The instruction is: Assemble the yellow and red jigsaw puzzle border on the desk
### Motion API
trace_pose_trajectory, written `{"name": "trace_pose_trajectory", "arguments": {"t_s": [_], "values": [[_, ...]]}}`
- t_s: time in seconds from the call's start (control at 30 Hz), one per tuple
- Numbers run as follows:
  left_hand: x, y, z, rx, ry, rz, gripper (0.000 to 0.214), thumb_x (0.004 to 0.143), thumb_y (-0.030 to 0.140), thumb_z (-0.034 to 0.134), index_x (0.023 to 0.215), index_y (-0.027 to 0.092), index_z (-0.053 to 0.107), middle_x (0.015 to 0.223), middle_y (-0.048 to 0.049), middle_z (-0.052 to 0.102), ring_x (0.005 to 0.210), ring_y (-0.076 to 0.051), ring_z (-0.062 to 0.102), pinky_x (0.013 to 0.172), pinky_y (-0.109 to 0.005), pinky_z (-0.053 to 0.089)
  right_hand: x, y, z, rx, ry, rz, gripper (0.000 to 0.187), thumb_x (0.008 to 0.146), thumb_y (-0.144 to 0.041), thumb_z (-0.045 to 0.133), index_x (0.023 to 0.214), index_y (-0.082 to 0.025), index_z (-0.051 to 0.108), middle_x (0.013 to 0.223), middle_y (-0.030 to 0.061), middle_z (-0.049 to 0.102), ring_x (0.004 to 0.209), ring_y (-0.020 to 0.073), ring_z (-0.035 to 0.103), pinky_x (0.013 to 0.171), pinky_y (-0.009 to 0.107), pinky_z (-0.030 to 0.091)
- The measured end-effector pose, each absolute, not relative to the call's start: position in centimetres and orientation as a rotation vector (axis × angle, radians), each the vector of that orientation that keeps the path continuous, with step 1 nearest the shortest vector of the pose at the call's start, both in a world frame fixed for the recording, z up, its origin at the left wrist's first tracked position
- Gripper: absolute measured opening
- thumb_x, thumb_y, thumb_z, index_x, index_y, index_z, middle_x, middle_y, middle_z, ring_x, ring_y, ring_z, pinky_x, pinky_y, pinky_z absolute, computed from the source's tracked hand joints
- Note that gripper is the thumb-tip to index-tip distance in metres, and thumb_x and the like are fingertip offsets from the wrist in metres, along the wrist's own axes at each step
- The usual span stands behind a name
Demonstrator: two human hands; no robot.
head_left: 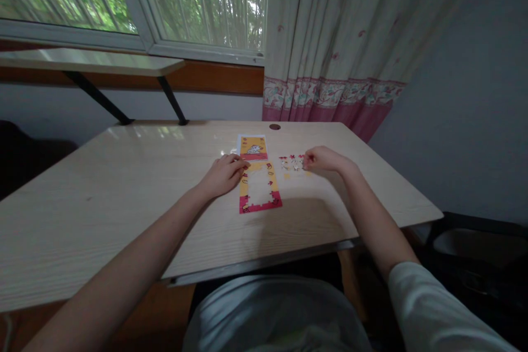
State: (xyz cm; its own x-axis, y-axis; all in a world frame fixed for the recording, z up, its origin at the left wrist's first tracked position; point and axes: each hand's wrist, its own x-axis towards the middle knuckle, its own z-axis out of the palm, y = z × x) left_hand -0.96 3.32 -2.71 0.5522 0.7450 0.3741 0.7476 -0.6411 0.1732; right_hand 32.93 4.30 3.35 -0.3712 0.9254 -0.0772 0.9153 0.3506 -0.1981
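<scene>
A small jigsaw frame [259, 189] with a yellow and red border and a bare white middle lies on the pale wooden table [124, 192]. My left hand [225, 174] rests with curled fingers on the frame's upper left edge. My right hand [324, 159] is pinched at the right end of a small heap of loose puzzle pieces [291, 163], just right of the frame. A yellow picture card [253, 147] with a cartoon figure lies just behind the frame.
The table's front edge runs close to my lap. A round cable hole [274, 126] sits near the back edge. Behind are a window, a wall shelf on black brackets [91, 61] and a pink-hemmed curtain [330, 38]. A dark chair stands at right.
</scene>
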Motion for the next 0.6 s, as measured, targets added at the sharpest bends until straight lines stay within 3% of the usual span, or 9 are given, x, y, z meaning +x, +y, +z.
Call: {"name": "trace_pose_trajectory", "arguments": {"t_s": [0.17,0.6], "values": [[-1.0,3.3,-2.8,-2.77,-1.338,-0.646,0.035,0.092,0.029,0.04,0.11,0.018,0.068,0.112,-0.0125,0.061,0.1,-0.027,0.056,0.09,-0.047,0.046,34.8,4.2,3.1,-1.777,-2.602,0.626,0.016,0.071,-0.017,0.068,0.086,-0.016,0.073,0.07,-0.0002,0.066,0.061,0.0109,0.054,0.057,0.022,0.036],[-0.9,3.6,-3.1,-2.781,-1.301,-0.672,0.036,0.091,0.027,0.04,0.107,0.016,0.07,0.11,-0.0143,0.062,0.098,-0.029,0.057,0.088,-0.048,0.047,34.0,4.4,2.9,-1.809,-2.68,0.684,0.028,0.07,-0.022,0.072,0.096,-0.014,0.07,0.072,0.0005,0.063,0.063,0.0117,0.053,0.057,0.022,0.037]]}}
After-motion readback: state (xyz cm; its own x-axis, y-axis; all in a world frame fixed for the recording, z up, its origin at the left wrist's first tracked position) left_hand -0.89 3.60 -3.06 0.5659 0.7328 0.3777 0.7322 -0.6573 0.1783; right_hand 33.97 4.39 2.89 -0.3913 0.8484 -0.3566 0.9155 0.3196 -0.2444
